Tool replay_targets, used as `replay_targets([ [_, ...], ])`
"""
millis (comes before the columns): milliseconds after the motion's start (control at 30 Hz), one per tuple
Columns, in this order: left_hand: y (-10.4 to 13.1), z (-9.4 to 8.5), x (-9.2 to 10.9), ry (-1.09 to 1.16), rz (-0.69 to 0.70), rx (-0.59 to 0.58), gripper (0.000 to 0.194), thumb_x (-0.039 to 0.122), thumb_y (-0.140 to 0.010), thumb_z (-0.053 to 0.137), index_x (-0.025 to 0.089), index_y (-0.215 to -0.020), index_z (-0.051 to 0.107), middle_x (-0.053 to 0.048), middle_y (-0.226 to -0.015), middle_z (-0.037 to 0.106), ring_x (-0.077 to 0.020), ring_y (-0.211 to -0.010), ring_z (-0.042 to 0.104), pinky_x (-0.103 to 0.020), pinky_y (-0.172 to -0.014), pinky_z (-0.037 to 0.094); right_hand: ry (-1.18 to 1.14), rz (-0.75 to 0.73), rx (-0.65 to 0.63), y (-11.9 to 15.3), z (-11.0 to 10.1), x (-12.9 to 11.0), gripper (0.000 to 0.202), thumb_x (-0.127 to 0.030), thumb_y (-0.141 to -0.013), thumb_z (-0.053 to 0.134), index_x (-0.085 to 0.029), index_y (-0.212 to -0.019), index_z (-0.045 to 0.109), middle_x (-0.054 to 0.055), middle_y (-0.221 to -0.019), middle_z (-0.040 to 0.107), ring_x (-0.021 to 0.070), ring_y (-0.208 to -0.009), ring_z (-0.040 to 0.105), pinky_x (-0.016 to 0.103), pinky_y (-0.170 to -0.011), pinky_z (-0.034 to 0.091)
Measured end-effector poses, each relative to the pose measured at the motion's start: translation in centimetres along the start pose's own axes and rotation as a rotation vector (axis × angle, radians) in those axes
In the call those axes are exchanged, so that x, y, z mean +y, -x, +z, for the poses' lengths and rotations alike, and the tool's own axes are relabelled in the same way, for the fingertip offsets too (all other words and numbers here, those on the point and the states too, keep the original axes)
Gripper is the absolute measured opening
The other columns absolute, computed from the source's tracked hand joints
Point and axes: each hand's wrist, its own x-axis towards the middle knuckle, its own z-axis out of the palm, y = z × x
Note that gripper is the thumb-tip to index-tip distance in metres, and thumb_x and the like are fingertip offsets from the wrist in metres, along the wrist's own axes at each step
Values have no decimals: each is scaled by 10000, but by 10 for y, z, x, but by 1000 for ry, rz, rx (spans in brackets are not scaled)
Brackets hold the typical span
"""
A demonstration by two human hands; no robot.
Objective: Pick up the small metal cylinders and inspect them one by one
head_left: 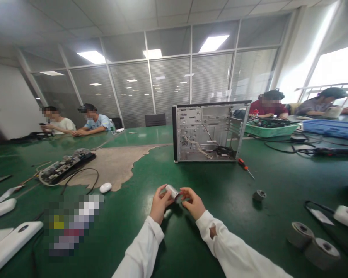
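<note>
"White sleeves [141,247] are nearest us, stretched over the green table [150,166]. What's in the hands?"

"The left hand [159,204] has a silvery cylinder [171,191] closed between thumb and fingers, thumb on the near side."

"Where does it sit against that grip?"

"Aslant: one end up by the left fingers, the other, darker end sticking out toward the right hand [195,204]."

"And how is the right one set?"

"Fingers bent, thumb held a little apart from them, tips right by that darker end. Whether they touch it, I can't tell."

"Anything around?"

"Beyond, an open computer case [208,133] stands upright, with an orange-handled screwdriver [243,165] lying at its right foot. Off to the right sits a stubby grey part [258,196], and two similar grey pieces [321,255] stand together nearer us."
</note>
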Motion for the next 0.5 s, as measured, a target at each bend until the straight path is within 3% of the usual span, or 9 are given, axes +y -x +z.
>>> replay_targets([
  [167, 4, 3, 4, 80, -70, -15, 390, 294, -641, 621, 148, -964, 459, -73, -810, 594, -142, -679, 596, -279, -647, 485, -9, -10, -53, 5, 1, -10, 351, -152, -591, 516, -183, -941, 494, 37, -868, 572, 127, -688, 545, 248, -572, 439],
  [333, 9, 7, 7, 54, -117, -48, 350, 266, -627, 636, 129, -917, 498, -83, -868, 576, -140, -714, 587, -264, -662, 478, -178, 26, -66, 6, 2, -10, 301, -226, -610, 575, -175, -901, 513, 28, -821, 573, 116, -635, 557, 264, -599, 450],
  [500, 16, 8, 13, 28, -138, -205, 355, 241, -591, 665, 126, -900, 535, -67, -896, 578, -148, -771, 581, -278, -742, 452, -275, 61, -27, 5, 3, -8, 310, -273, -590, 618, -169, -867, 528, 18, -797, 564, 99, -576, 550, 242, -535, 444],
])
